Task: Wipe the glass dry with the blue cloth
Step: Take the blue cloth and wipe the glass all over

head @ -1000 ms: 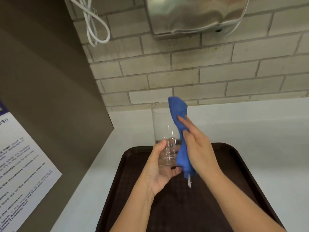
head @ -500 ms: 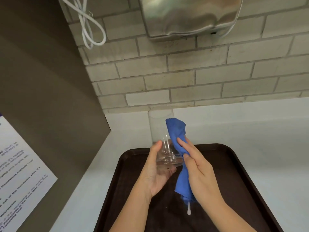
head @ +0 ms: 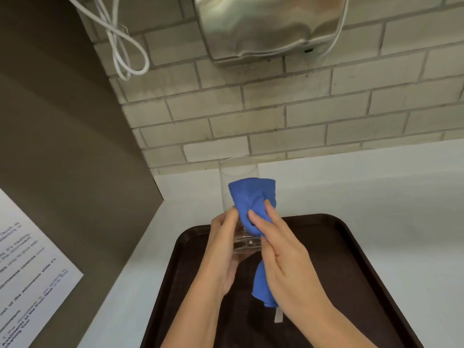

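Fingers (head: pixel 261 217) of our right hand (head: pixel 288 267) press the blue cloth (head: pixel 251 199) against the glass (head: pixel 238 172) — our left hand (head: pixel 221 249) grips its base above the tray (head: pixel 351 247). We rotate the glass steadily, keeping cloth pressure even.

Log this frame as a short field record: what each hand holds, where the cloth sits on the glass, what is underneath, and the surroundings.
left hand: grips the base of the clear cylindrical drinking glass, rim pointing away
right hand: presses the blue microfibre cloth against the glass side
cloth position: bunched over the glass's middle, tail hanging below the right hand
glass: held in the air, above the dark brown plastic tray
tray: on the white counter
background: pale brick wall, steel wall-mounted unit, looped white cable
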`<state>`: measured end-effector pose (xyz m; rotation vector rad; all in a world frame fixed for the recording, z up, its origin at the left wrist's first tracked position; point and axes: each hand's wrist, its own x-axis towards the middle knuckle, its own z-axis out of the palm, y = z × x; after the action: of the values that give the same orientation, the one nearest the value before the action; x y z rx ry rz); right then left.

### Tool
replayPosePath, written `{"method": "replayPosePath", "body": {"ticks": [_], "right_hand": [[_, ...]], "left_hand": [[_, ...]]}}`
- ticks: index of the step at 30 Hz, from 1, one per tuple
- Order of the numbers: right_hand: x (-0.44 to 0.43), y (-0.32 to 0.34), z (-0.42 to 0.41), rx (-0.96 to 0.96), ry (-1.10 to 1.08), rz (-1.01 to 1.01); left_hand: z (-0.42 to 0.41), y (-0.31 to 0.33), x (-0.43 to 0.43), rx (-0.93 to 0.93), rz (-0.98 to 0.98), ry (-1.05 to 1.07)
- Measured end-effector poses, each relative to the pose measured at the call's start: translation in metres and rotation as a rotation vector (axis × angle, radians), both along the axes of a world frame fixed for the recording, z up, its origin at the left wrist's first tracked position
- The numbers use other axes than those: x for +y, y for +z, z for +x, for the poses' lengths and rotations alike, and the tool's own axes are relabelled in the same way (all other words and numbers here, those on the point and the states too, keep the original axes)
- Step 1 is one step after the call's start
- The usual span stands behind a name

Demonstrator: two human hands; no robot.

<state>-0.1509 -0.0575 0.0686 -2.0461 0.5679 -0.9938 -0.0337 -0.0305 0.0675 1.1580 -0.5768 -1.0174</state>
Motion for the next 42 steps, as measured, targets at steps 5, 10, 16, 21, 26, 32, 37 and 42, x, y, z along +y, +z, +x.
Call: {"method": "replayPosePath", "body": {"ticks": [5, 10, 16, 21, 26, 32, 37, 42], "right_hand": [[0.005, 0.003, 0.004, 0.063, -0.023, -0.165], [-0.006, 0.009, 0.007, 0.113, -0.018, -0.048], [-0.05, 0.036, 0.029, -0.006, -0.074, 0.079], [-0.065, 0.054, 0.038, -0.08, -0.049, 0.151], [-0.062, 0.054, 0.03, -0.076, -0.074, 0.193], [-0.028, 0.038, 0.004, -0.023, 0.001, 0.203], [-0.008, 0.027, -0.005, -0.008, -0.013, 0.168], [-0.03, 0.047, 0.007, -0.023, -0.069, 0.1]], "left_hand": [[-0.003, -0.015, -0.002, 0.325, -0.069, -0.002], [-0.008, -0.018, -0.005, 0.493, -0.191, -0.101], [-0.011, -0.009, -0.01, 0.498, -0.129, -0.138], [-0.007, 0.01, -0.016, 0.418, -0.027, -0.112], [-0.012, 0.017, -0.02, 0.336, 0.023, -0.089], [-0.007, 0.017, -0.02, 0.405, -0.111, -0.068], [-0.001, 0.016, -0.017, 0.32, -0.07, -0.064], [-0.009, 0.014, -0.018, 0.367, -0.079, -0.143]]}}
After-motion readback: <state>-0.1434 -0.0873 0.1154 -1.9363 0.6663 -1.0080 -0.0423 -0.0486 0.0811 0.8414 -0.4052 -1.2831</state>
